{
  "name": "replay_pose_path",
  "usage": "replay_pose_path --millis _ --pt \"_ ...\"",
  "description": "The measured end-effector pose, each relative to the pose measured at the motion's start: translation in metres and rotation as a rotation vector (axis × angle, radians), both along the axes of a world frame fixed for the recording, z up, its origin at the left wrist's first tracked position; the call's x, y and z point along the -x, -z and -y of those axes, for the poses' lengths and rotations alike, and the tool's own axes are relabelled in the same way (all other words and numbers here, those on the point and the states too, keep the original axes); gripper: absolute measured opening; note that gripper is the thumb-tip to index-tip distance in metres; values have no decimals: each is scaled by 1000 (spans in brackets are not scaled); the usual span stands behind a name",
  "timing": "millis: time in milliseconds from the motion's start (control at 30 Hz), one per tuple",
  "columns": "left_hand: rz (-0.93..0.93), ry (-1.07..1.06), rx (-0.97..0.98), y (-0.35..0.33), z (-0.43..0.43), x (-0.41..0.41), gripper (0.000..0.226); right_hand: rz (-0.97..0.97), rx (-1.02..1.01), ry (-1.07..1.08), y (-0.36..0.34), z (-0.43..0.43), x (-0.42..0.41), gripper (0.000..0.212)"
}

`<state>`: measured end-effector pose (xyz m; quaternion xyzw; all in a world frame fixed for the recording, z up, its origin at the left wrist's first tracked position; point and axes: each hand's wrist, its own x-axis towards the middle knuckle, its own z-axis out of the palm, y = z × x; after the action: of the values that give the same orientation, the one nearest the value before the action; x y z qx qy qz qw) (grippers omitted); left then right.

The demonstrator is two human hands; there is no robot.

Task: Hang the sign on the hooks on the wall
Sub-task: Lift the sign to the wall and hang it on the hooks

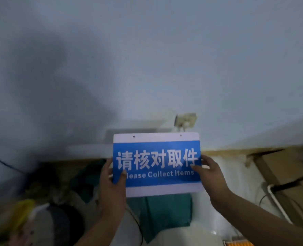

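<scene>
Now left hand (111, 180) and right hand (212, 174) each pinch the sign (157, 164) edges.

Blue-and-white sign (157, 164), upright, facing camera, below wall hook (184, 121)

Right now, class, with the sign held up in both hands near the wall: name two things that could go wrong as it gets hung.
1. The sign has two small holes near its top edge, and only one wall hook shows, above the right hole, so one hole may miss and the sign hang crooked.
2. The left hand and right hand pinch only the side edges; a slip could drop it onto the clutter below.
</scene>
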<state>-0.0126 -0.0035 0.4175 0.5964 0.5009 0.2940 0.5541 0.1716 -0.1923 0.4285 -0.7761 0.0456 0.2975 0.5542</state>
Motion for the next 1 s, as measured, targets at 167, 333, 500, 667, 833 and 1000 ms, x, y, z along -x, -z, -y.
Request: replay_pose_path --millis 167,333,500,667,833,1000 --pt "150 55 -139 -277 -16 -22 51 175 -91 29 -275 -4 -14 40" --pt "333 112 -218 -507 -30 -48 53 357 -186 38 -501 -7 -40 46" --pt "499 192 -382 -664 -19 -64 46 530 -273 77 -654 -2 -53 40" --pt "592 167 -467 -750 -22 -77 48 720 -350 104 -759 -3 -57 35" --pt "663 132 -537 -813 -26 -88 47 855 -312 116 -819 -12 -64 53" --pt "616 118 -597 -852 -36 -98 49 929 -280 96 -853 -22 -78 51"
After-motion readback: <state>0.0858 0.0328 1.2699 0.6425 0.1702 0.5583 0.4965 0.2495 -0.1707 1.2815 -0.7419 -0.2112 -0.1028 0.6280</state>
